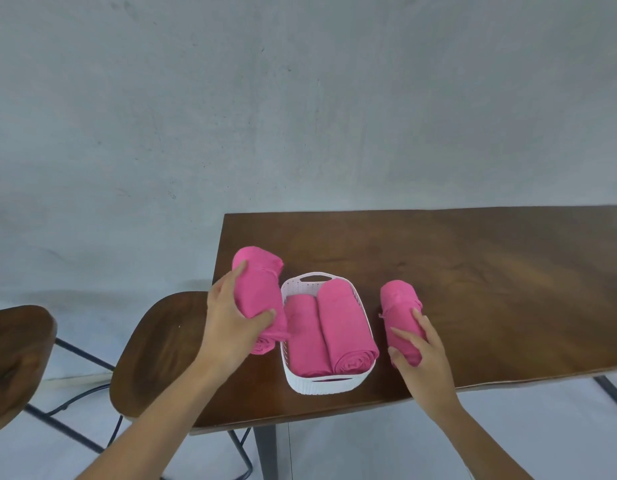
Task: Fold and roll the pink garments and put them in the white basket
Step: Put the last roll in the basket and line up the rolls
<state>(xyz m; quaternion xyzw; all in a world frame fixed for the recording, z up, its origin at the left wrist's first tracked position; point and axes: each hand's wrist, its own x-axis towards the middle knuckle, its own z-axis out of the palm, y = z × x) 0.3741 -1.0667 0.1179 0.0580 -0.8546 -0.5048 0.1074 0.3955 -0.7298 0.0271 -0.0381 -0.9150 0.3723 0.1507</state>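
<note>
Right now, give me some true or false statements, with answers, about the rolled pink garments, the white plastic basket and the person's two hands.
1. The white plastic basket holds two rolled pink garments, side by side. True.
2. The left hand holds nothing. False: it grips a third pink roll, left of the basket.
3. The right hand holds a fourth pink roll, right of the basket. True.
4. The basket stands on a brown wooden stool. False: it stands on the dark wooden table.
5. An unrolled pink garment lies spread on the table. False: all four garments in view are rolled.
</note>
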